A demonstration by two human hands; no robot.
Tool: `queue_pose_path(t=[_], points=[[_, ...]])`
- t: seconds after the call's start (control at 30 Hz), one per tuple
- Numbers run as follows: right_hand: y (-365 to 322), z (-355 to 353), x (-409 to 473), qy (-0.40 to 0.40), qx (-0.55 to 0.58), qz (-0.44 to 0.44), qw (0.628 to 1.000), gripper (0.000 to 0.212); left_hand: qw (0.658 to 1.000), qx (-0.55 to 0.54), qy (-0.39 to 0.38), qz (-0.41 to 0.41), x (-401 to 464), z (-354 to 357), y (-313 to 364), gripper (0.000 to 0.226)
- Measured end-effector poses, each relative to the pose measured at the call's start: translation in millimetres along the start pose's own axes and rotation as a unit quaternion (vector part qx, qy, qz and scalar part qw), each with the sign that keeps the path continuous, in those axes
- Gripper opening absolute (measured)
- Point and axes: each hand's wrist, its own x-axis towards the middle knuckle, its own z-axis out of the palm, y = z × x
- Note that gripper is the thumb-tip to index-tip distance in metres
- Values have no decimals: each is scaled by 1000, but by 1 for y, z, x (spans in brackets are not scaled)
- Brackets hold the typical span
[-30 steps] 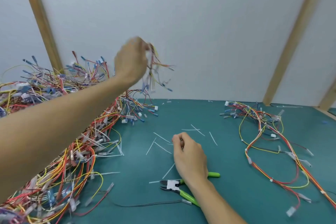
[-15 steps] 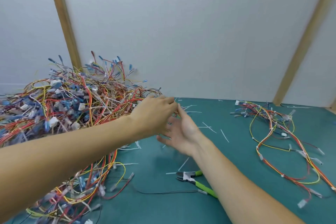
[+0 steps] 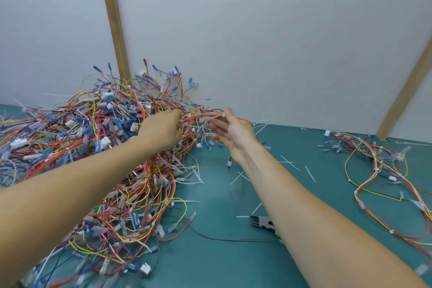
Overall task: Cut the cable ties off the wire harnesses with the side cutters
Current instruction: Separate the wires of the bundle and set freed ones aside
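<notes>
A big tangled pile of wire harnesses (image 3: 93, 147), red, yellow and blue with white connectors, covers the left of the green table. My left hand (image 3: 163, 130) is at the pile's right top, fingers curled down into a bunch of red and orange wires. Just right of it, my right hand (image 3: 233, 132) is blurred, fingers stretched out towards the same wires, palm facing left. The side cutters (image 3: 263, 222) with green handles lie on the mat under my right forearm, which hides most of the handles.
A single spread-out harness (image 3: 374, 170) lies at the right of the green mat (image 3: 233, 264). Cut white cable ties (image 3: 311, 174) are scattered in the middle. A thin black wire (image 3: 222, 239) runs near the cutters. A white wall with wooden battens (image 3: 114, 30) stands behind.
My left hand came down from holding a harness in the air to the pile's edge. My right hand left the mat near the cutters and reached up to the pile. The view swung left.
</notes>
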Motion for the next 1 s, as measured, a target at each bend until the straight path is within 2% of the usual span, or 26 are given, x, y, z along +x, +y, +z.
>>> queue_pose_path(t=[0.07, 0.17, 0.3, 0.4, 0.53, 0.6, 0.8, 0.87, 0.93, 1.0], points=[[-13, -2, 4, -14, 65, 2, 998, 40, 1000, -1, -17, -16, 0, 4, -5, 40], [-32, -6, 8, -28, 176, -7, 984, 41, 999, 49, 2, -8, -1, 12, -3, 45], [-54, -27, 14, -4, 301, -38, 953, 39, 995, 96, 26, -1, -6, 12, 0, 56], [-54, -44, 15, 21, 325, -48, 944, 38, 994, 79, 69, 41, -7, 6, 5, 41], [-36, -45, 10, 4, 220, -19, 975, 49, 994, -54, 83, 52, -8, 3, 12, 44], [-29, -40, 7, -14, 162, -1, 987, 55, 989, -79, 118, 43, -8, 2, 15, 46], [-23, -24, -11, -84, 144, -43, 985, 90, 977, -162, 135, -14, -1, -7, 31, 31], [-12, -13, -15, -98, -10, -85, 991, 81, 980, -153, 128, -11, -1, -9, 36, 26], [2, 0, -14, -74, -186, -130, 971, 63, 984, -137, 110, -4, -1, -8, 43, 18], [11, 6, -11, -17, -240, -155, 958, 31, 986, -134, 95, 12, -4, -4, 50, 13]])
